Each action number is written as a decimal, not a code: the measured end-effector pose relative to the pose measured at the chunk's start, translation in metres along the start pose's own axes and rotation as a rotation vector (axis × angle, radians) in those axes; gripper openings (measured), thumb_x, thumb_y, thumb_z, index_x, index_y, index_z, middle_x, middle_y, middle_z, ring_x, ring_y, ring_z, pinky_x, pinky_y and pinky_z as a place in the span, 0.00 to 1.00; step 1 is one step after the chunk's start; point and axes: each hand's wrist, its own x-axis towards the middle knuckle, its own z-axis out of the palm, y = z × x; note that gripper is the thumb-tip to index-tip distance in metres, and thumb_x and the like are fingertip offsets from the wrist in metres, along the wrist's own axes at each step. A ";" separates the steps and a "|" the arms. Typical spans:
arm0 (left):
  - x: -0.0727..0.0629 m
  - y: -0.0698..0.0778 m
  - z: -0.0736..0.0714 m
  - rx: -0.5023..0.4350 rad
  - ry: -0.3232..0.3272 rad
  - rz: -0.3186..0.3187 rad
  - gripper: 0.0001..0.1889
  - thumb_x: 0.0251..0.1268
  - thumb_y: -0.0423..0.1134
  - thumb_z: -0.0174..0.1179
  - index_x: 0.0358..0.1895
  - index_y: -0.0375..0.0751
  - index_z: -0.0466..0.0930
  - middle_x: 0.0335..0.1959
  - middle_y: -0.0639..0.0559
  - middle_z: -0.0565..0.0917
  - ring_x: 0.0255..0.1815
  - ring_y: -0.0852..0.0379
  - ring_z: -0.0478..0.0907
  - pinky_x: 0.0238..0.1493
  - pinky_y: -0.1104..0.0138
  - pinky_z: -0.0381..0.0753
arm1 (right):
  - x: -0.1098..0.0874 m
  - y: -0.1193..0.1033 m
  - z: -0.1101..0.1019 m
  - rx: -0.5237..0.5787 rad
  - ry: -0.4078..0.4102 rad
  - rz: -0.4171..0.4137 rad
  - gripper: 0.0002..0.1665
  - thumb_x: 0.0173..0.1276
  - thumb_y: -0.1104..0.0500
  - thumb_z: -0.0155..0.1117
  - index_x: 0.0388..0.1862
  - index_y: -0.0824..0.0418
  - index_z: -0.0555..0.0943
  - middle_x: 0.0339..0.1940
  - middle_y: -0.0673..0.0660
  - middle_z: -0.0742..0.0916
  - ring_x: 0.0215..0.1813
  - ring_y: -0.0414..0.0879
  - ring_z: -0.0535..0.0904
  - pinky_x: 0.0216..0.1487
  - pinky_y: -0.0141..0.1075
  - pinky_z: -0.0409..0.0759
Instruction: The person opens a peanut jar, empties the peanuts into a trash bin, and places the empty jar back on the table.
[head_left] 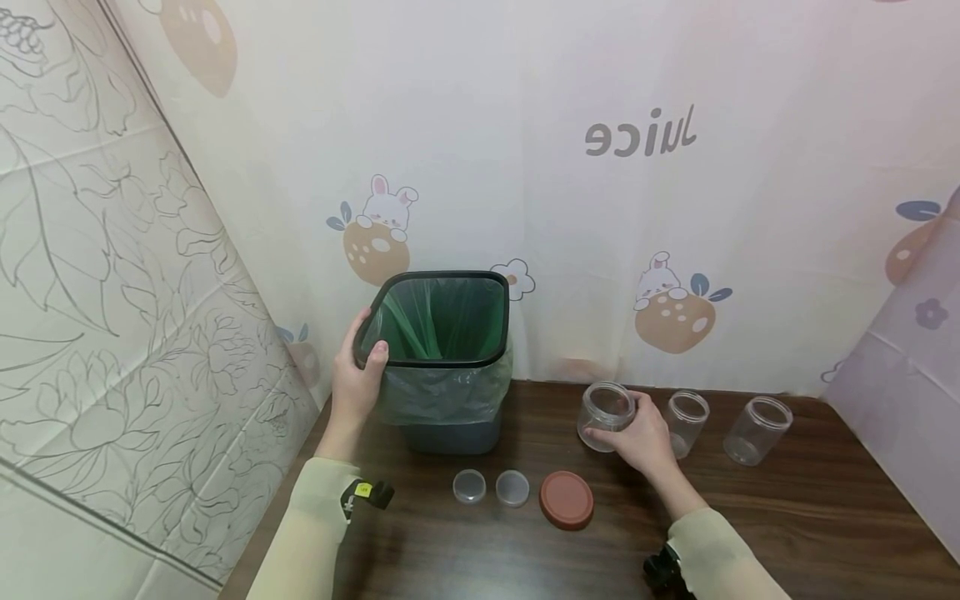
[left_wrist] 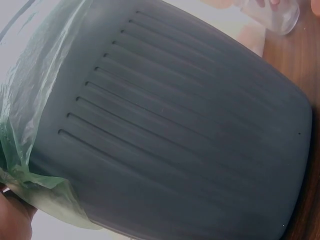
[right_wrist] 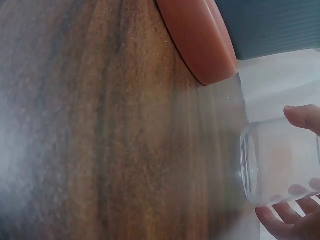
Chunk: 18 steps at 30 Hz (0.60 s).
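Note:
My left hand grips the black rim of a grey trash bin at its left corner, thumb over the front. A thin green bag lines the bin and hangs over its outside; the ribbed wall of the bin fills most of the left wrist view. With my right hand I hold a wide clear jar without a lid, thumb in front and fingers round its right side. In the right wrist view the jar's base is at or close to the tabletop; contact is hard to tell.
Two narrower clear jars, one just behind my right hand and another farther right, stand lidless. Two small clear lids and a reddish-brown lid lie in front on the wooden table. A patterned curtain hangs behind.

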 end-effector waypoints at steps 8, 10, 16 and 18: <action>0.000 0.001 0.000 0.004 -0.005 -0.011 0.38 0.73 0.56 0.59 0.84 0.52 0.69 0.81 0.51 0.74 0.80 0.47 0.70 0.77 0.37 0.65 | -0.001 -0.002 0.003 0.005 -0.019 -0.026 0.64 0.53 0.45 0.91 0.77 0.74 0.65 0.67 0.76 0.78 0.69 0.74 0.75 0.68 0.68 0.73; 0.000 0.001 0.000 0.004 -0.004 -0.012 0.38 0.73 0.56 0.59 0.85 0.52 0.69 0.81 0.51 0.74 0.81 0.47 0.69 0.78 0.37 0.65 | -0.001 -0.002 0.003 0.007 -0.032 -0.024 0.65 0.53 0.44 0.91 0.78 0.74 0.65 0.68 0.76 0.78 0.70 0.74 0.74 0.68 0.68 0.73; 0.000 -0.001 0.000 -0.002 -0.008 -0.013 0.38 0.72 0.55 0.59 0.85 0.51 0.69 0.81 0.50 0.74 0.81 0.46 0.69 0.78 0.37 0.64 | -0.001 -0.004 0.004 0.005 -0.055 -0.013 0.66 0.53 0.44 0.91 0.78 0.74 0.63 0.69 0.76 0.77 0.71 0.74 0.74 0.69 0.67 0.73; 0.000 0.000 0.000 -0.002 -0.011 -0.019 0.39 0.73 0.56 0.58 0.85 0.50 0.68 0.82 0.50 0.73 0.82 0.46 0.68 0.79 0.37 0.63 | -0.001 -0.006 0.003 0.005 -0.069 -0.014 0.67 0.53 0.45 0.91 0.78 0.75 0.63 0.69 0.77 0.77 0.71 0.74 0.74 0.68 0.68 0.73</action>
